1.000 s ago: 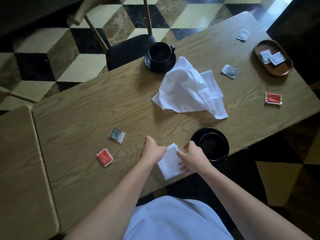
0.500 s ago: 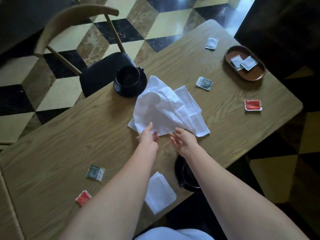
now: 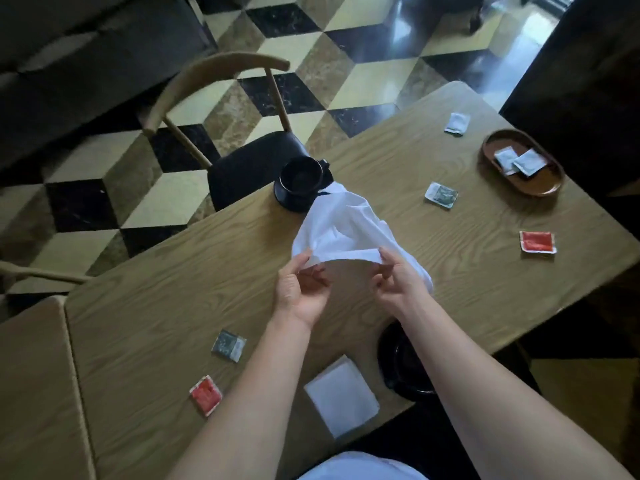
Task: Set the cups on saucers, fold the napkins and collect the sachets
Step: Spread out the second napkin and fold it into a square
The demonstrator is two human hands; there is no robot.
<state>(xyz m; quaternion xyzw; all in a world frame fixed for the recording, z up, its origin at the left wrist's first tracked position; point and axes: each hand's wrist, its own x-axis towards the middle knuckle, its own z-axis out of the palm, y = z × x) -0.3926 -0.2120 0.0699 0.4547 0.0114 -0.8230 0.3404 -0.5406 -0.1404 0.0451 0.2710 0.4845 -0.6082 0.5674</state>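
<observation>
A loose white napkin [image 3: 346,226] hangs lifted above the table middle. My left hand [image 3: 301,289] and my right hand [image 3: 398,278] pinch its near edge at both ends. A folded white napkin [image 3: 341,394] lies at the near table edge. One black cup on its saucer [image 3: 301,183] stands at the far edge; the other black cup and saucer [image 3: 403,365] sit near the front, partly behind my right forearm. Sachets lie loose: red [image 3: 206,394], grey [image 3: 228,344], grey [image 3: 441,195], red [image 3: 536,241], white [image 3: 457,123]. The brown oval tray [image 3: 540,187] holds white sachets [image 3: 517,161].
The wooden table [image 3: 156,289] stands next to a second table [image 3: 34,393] on the left. A wooden chair with a dark seat [image 3: 249,164] stands at the far side. Dark furniture is at the right, beyond the tray.
My hands left the folded napkin at the near edge, reached to the loose napkin and lifted its near edge off the table. The view has tilted further out.
</observation>
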